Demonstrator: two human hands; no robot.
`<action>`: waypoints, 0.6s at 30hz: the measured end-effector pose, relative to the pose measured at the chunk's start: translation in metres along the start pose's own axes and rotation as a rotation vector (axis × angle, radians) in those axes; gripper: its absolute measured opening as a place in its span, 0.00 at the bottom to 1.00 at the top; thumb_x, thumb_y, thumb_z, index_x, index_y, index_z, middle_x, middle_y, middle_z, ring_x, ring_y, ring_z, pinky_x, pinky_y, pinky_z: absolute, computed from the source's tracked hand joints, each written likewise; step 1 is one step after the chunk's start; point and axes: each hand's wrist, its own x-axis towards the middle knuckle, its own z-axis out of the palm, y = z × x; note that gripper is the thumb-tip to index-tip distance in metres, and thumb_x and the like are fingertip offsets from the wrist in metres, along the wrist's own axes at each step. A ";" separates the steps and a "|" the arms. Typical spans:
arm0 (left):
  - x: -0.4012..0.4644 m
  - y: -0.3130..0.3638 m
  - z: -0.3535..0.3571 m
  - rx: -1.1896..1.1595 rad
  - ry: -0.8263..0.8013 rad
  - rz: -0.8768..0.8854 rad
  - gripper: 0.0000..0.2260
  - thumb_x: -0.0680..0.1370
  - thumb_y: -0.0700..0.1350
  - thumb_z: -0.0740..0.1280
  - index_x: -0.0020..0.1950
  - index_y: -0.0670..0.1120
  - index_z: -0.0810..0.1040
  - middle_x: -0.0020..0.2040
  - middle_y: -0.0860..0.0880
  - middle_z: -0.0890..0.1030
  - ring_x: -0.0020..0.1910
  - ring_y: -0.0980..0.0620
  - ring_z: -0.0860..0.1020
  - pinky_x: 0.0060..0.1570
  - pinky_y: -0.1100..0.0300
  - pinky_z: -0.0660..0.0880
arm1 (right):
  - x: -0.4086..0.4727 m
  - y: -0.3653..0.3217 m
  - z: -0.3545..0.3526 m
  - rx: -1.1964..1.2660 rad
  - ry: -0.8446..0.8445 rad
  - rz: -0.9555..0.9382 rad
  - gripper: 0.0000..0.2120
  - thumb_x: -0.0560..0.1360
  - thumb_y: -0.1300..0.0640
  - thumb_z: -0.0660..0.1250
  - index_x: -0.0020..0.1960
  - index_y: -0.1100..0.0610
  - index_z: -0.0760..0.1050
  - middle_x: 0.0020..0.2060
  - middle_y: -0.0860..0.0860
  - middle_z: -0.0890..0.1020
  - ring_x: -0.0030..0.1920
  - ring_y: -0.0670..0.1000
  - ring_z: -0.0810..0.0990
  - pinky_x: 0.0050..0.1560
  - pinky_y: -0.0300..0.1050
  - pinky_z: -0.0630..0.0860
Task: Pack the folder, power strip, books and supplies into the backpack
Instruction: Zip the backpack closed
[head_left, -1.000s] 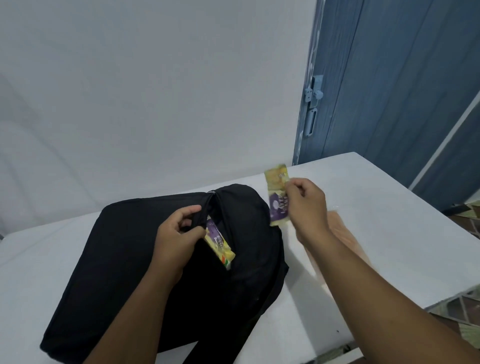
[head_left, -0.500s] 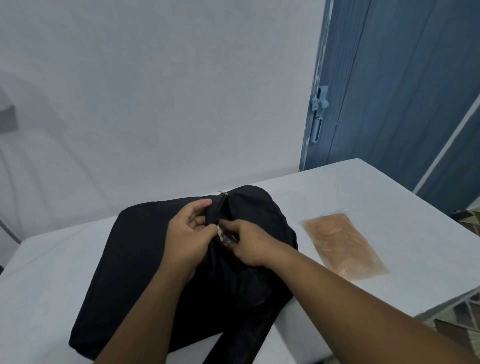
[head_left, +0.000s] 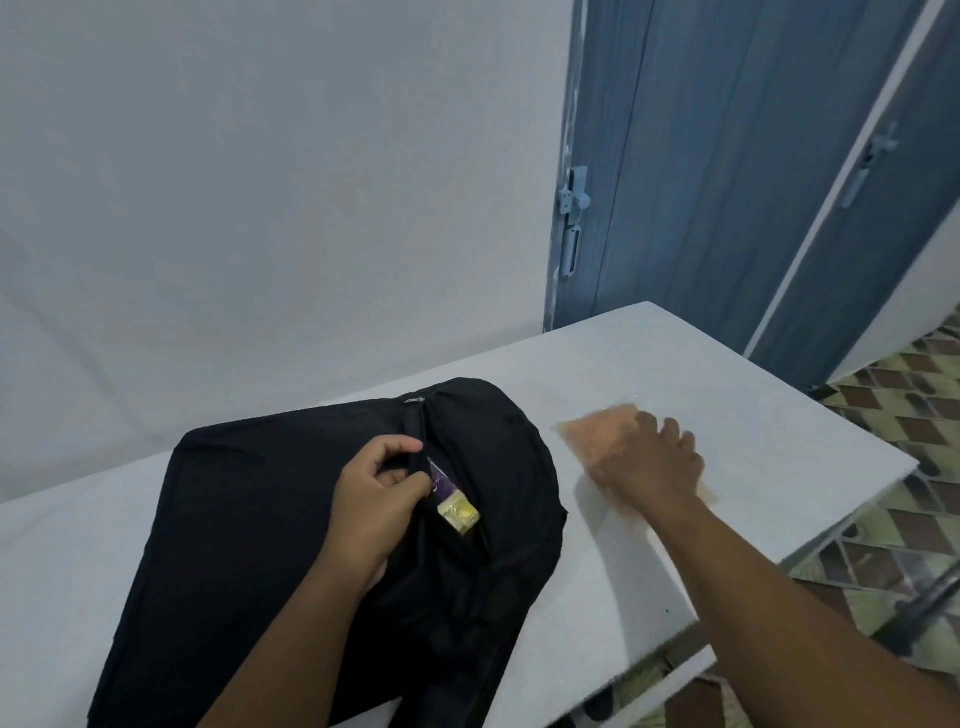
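The black backpack (head_left: 291, 525) lies flat on the white table (head_left: 753, 431), soft and matte, its zip slit gaping. The left hand (head_left: 374, 499) pinches the edge of that opening. A purple-and-yellow packet (head_left: 453, 501) pokes out of the slit. To the right, the right hand (head_left: 649, 462) rests on a clear orange-tan pouch (head_left: 597, 431) lying on the table; blur hides whether it grips.
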 end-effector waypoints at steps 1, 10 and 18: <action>0.001 0.000 -0.001 0.010 -0.003 -0.005 0.15 0.72 0.29 0.68 0.50 0.48 0.81 0.37 0.48 0.81 0.34 0.56 0.79 0.36 0.65 0.77 | 0.001 0.008 0.001 -0.016 -0.051 0.081 0.32 0.68 0.39 0.64 0.67 0.53 0.66 0.62 0.53 0.73 0.65 0.59 0.71 0.65 0.56 0.66; 0.004 0.000 -0.002 -0.005 -0.038 -0.023 0.15 0.72 0.28 0.67 0.51 0.45 0.81 0.35 0.50 0.81 0.32 0.61 0.78 0.35 0.70 0.75 | -0.010 0.022 0.000 0.277 -0.209 0.197 0.32 0.54 0.40 0.80 0.49 0.58 0.75 0.46 0.52 0.81 0.43 0.49 0.80 0.44 0.48 0.79; 0.007 -0.005 -0.007 -0.067 -0.059 -0.022 0.15 0.72 0.27 0.67 0.51 0.44 0.81 0.38 0.51 0.81 0.34 0.60 0.79 0.39 0.66 0.75 | -0.020 -0.011 -0.063 0.883 0.091 0.040 0.31 0.65 0.48 0.80 0.59 0.54 0.67 0.48 0.50 0.77 0.44 0.54 0.80 0.40 0.55 0.82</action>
